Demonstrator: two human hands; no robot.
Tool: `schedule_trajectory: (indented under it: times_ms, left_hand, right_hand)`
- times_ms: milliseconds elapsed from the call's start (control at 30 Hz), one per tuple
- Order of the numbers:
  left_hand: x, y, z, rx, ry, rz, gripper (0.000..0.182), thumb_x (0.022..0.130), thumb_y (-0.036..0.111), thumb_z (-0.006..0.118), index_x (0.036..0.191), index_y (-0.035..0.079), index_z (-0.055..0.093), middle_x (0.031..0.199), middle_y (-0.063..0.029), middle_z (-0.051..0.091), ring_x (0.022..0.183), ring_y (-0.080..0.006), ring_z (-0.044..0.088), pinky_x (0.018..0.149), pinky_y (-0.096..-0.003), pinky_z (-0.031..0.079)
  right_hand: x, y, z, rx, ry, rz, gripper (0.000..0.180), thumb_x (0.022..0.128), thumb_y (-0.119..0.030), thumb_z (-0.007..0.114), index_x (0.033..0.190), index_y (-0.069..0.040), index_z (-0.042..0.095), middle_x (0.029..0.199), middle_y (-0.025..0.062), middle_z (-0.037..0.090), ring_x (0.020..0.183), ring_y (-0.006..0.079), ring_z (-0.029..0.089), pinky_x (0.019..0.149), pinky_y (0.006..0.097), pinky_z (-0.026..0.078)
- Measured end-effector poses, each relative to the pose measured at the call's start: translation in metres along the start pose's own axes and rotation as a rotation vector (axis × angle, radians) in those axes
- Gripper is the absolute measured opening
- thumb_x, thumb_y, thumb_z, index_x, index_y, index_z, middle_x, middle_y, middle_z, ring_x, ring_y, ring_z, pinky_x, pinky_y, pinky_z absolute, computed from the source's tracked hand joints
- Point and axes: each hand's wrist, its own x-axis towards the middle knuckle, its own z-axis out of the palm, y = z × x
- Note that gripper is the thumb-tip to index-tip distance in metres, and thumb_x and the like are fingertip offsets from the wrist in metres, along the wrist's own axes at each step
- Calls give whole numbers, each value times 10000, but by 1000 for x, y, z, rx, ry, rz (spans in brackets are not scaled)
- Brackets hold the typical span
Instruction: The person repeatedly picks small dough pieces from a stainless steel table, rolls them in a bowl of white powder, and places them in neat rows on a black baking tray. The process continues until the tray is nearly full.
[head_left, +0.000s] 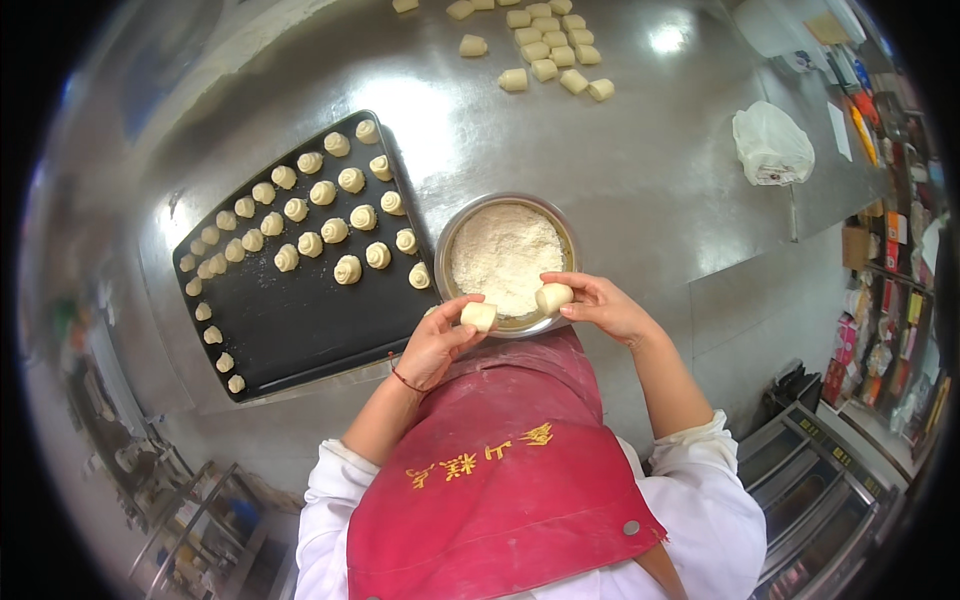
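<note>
My left hand (439, 341) pinches a pale dough piece (479, 316) between thumb and fingers at the near rim of a round metal bowl (444, 247). A second short cylinder of dough (553, 298) is gripped by my right hand (604, 307) over the bowl's near right side. White powder, looking like flour or coarse crumbs (506, 251), fills much of the bowl. Left of it lies a black baking tray (300, 330) bearing several rows of spiral-topped dough pieces (322, 193). The tray's near middle shows bare dark surface with scattered white specks.
Several more dough cylinders (555, 39) stand grouped at the far side of the steel worktable (637, 157). A white plastic bag (772, 142) lies at the right. Beyond it are knives or similar tools (859, 105) and packed shelves (889, 300). My red apron (495, 480) touches the table's front edge.
</note>
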Motion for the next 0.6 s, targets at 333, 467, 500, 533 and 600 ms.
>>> schedule_trajectory:
  times_ms: [333, 467, 500, 533, 600]
  left_hand:
    - [56, -29, 10, 1370, 236, 720, 221, 679, -9, 598, 899, 7, 585, 919, -164, 530, 839, -337, 545, 726, -384, 455]
    - [77, -37, 10, 1601, 176, 653, 52, 711, -18, 513, 756, -4, 535, 863, -162, 497, 789, -335, 530, 720, -401, 456]
    - [79, -37, 10, 1613, 176, 647, 57, 702, -17, 516, 754, -4, 536, 854, -161, 500, 786, -334, 529, 720, -402, 456]
    - [81, -36, 12, 1624, 176, 639, 63, 693, -15, 518, 753, -5, 537, 844, -161, 502, 782, -334, 529, 721, -404, 456]
    - [80, -32, 14, 1634, 162, 600, 94, 686, -16, 531, 778, -12, 551, 841, -164, 519, 783, -328, 540, 725, -392, 462]
  right_hand:
    - [43, 22, 30, -1145, 294, -410, 244, 718, -24, 607, 958, -34, 566, 927, 134, 535, 882, 317, 547, 749, 398, 460]
    - [69, 37, 26, -1285, 298, -408, 198, 711, -4, 594, 903, -30, 556, 900, 133, 527, 884, 314, 548, 741, 394, 465]
    - [73, 38, 25, -1314, 285, -403, 191, 708, -1, 593, 893, -30, 553, 897, 134, 525, 885, 314, 547, 740, 393, 466]
    - [75, 38, 25, -1349, 265, -350, 184, 706, 2, 591, 883, -30, 550, 895, 134, 523, 887, 315, 547, 739, 393, 467]
    - [76, 34, 24, -1335, 244, -337, 195, 706, 6, 587, 894, -34, 555, 905, 135, 526, 895, 314, 546, 746, 395, 467]
